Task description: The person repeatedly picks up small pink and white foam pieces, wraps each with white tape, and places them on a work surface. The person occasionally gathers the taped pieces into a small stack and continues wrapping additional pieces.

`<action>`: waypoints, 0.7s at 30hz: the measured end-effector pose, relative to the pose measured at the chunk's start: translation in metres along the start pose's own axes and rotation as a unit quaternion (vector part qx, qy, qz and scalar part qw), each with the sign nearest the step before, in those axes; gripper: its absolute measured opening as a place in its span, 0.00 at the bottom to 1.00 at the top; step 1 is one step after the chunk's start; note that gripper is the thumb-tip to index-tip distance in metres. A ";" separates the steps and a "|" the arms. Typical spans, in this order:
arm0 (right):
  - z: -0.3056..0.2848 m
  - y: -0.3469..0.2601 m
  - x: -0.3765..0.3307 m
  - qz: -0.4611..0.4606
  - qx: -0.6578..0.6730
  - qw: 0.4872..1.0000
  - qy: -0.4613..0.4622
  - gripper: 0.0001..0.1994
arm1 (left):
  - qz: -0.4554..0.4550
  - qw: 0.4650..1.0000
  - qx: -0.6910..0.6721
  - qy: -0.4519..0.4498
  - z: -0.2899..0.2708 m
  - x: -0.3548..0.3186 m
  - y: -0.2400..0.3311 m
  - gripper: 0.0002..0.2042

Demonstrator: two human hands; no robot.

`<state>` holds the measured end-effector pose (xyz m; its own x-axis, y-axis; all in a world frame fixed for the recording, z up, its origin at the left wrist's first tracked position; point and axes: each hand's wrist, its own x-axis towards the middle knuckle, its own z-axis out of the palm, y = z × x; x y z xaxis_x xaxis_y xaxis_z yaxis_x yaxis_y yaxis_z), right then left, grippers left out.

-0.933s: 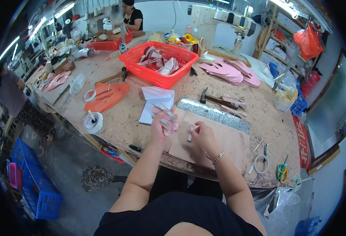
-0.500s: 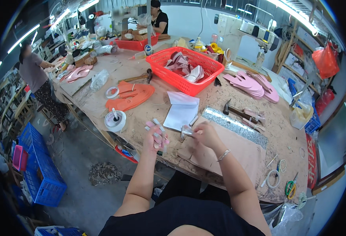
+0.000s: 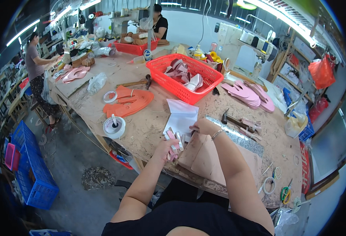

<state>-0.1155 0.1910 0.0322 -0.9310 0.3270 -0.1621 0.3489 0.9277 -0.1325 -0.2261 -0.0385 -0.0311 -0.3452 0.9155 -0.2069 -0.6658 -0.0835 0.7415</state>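
Observation:
Several short pink and white strips [image 3: 173, 142] are bunched in my left hand [image 3: 168, 150], its fingers closed round them over the table's front edge. Beside it, my right hand [image 3: 205, 126] has its fingertips pinched at the far left corner of a stack of beige sheets [image 3: 224, 157]. The top sheet is raised and creased toward those fingertips, though their exact grip is partly hidden. An open white notebook [image 3: 180, 118] lies just beyond both hands. A speckled metal plate [image 3: 251, 140] lies partly under the sheets.
A red basket [image 3: 188, 96] of pink-and-white pieces stands beyond the notebook. Orange cut pieces [image 3: 135, 103] and tape rolls [image 3: 114, 127] lie left; pink pieces [image 3: 245, 95], a hammer [image 3: 236, 120] and scissors [image 3: 286, 193] lie right. Two people work farther back.
My left hand has moved right with its strips, up to the notebook's near edge. My right hand has shifted slightly away from me, and the small strip at its fingertips no longer shows. The top sheet is now lifted.

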 end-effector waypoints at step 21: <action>0.034 -0.124 -0.024 -0.008 0.268 0.926 0.267 0.24 | 0.155 0.981 -0.117 0.011 0.012 0.029 0.000 0.11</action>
<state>-0.1327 0.0622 0.0192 -0.8066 0.4892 0.3318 0.2048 0.7578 -0.6195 -0.2282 -0.0075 -0.0296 -0.5680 0.8230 -0.0104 -0.6591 -0.4473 0.6046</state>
